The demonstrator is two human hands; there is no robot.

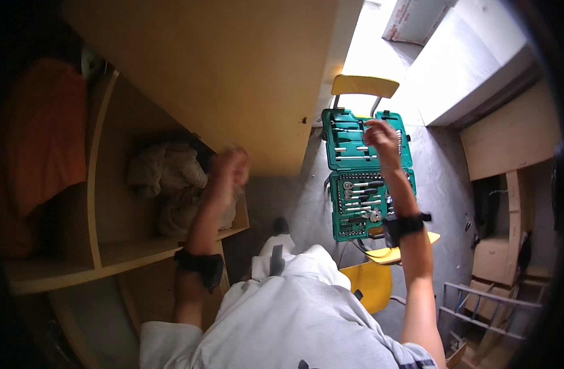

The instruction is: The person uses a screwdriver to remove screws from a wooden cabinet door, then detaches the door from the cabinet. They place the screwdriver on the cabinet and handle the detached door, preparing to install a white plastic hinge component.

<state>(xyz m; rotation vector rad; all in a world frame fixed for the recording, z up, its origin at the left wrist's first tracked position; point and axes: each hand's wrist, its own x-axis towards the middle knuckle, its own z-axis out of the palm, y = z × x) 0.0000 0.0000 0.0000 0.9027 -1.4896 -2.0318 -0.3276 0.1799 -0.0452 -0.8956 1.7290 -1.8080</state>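
An unfolded green tool case (pixel 335 163) rests on a yellow chair, with ratchets (pixel 356 184), sockets and other tools set into its slots. Over the far half of the case, my right hand (pixel 382 136) is raised with its fingers curled in. Whatever those fingers hold, if anything, I cannot make out. My left hand (pixel 231 167) is closed and a little blurred, in front of an open wooden cabinet (pixel 96 178). Its contents, if any, are hidden too. Close beyond it is the large wooden door panel (pixel 257 80).
Crumpled pale cloth (pixel 165 169) lies inside the cabinet, and orange cloth (pixel 48 129) hangs at its left. A second yellow seat (pixel 371 286) is close to my right side. Wooden units (pixel 509 132) and a metal rack (pixel 488 307) stand along the right.
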